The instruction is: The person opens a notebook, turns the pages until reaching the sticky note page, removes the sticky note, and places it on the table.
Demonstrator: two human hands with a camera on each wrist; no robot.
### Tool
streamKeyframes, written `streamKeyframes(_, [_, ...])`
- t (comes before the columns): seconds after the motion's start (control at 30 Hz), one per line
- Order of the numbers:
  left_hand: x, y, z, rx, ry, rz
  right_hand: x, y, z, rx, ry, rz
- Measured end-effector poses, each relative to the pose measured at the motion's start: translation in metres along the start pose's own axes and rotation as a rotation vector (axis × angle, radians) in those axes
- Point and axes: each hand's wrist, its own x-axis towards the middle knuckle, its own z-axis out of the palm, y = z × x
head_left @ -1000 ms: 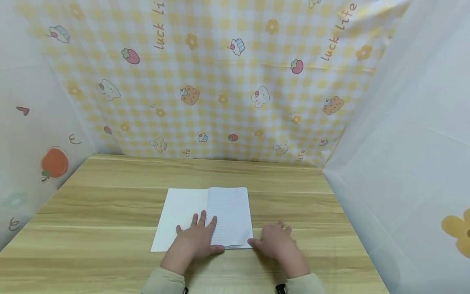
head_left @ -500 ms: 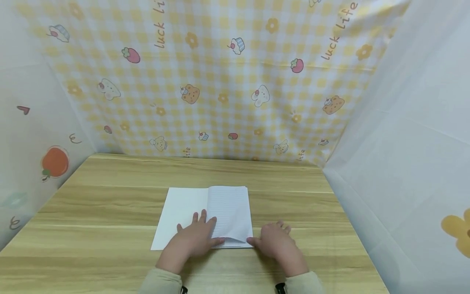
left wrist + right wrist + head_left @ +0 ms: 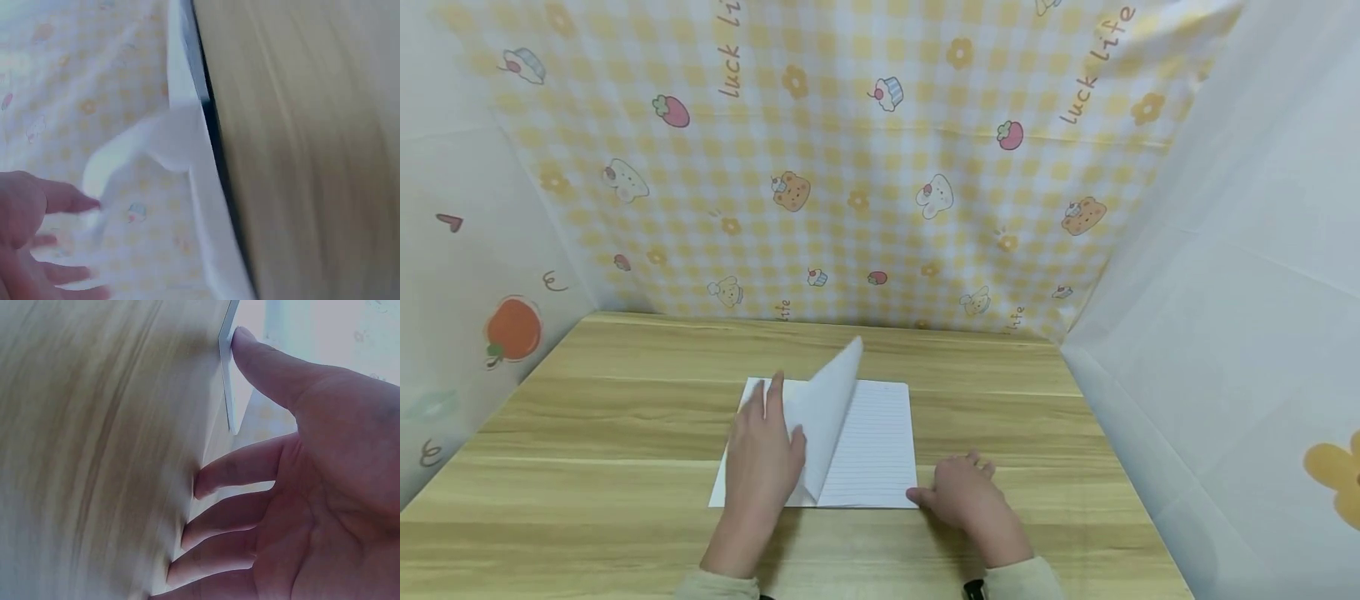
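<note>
A notebook (image 3: 877, 446) lies spread on the table, with a blank white side at left and a ruled page at right. One page (image 3: 829, 421) stands up near the fold, curving toward the left. My left hand (image 3: 762, 458) is over the blank side with fingers extended, its thumb beside the raised page; in the left wrist view that page (image 3: 128, 144) arches past the thumb tip. The thumb of my right hand (image 3: 966, 493) rests on the notebook's lower right corner. In the right wrist view the other fingers (image 3: 234, 515) reach down to the wood, spread apart.
The wooden table (image 3: 1022, 400) extends around the notebook on every side. A yellow checked curtain (image 3: 850, 167) hangs along the back edge, and pale sheets (image 3: 1240, 333) line both sides.
My left hand has swept left and away from me, and the page whose lower edge was lifting now stands upright, baring the ruled page beneath. My right hand has stayed at the corner.
</note>
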Motion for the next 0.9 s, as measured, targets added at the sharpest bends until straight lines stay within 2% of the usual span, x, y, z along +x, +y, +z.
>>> streamKeyframes(0.03, [-0.001, 0.001, -0.003, 0.066, 0.026, 0.026, 0.000, 0.000, 0.000, -0.001, -0.002, -0.001])
streamKeyframes(0.1, [-0.002, 0.002, -0.006, 0.187, 0.013, 0.086, 0.000, -0.001, -0.001, -0.003, -0.005, 0.001])
streamKeyframes(0.2, [-0.006, 0.004, -0.006, 0.287, -0.116, 0.196, -0.001, -0.003, -0.002, -0.009, -0.009, 0.002])
streamKeyframes(0.27, [-0.008, 0.006, -0.003, 0.296, -0.223, 0.267, -0.001, -0.003, -0.003, -0.006, -0.009, 0.002])
streamKeyframes(0.33, [-0.010, 0.006, 0.001, 0.269, -0.325, 0.308, -0.001, -0.002, -0.003, 0.001, -0.009, -0.001])
streamKeyframes(0.37, [-0.011, 0.006, 0.004, 0.246, -0.371, 0.307, -0.002, -0.002, -0.002, 0.003, -0.010, -0.002])
streamKeyframes(0.47, [-0.014, 0.003, 0.010, 0.180, -0.453, 0.267, -0.002, -0.002, -0.002, 0.010, -0.006, -0.005])
streamKeyframes(0.6, [-0.015, -0.006, 0.017, 0.132, -0.495, 0.206, -0.003, -0.003, -0.002, 0.004, -0.001, -0.009])
streamKeyframes(0.7, [-0.012, -0.012, 0.018, 0.063, -0.551, 0.168, -0.002, -0.003, -0.003, -0.006, -0.004, -0.012])
streamKeyframes(0.8, [-0.006, -0.015, 0.020, 0.003, -0.606, 0.163, -0.001, -0.002, -0.003, -0.017, -0.008, -0.013])
streamKeyframes(0.9, [0.000, -0.015, 0.019, -0.015, -0.646, 0.165, -0.001, -0.002, -0.003, -0.017, -0.007, -0.013])
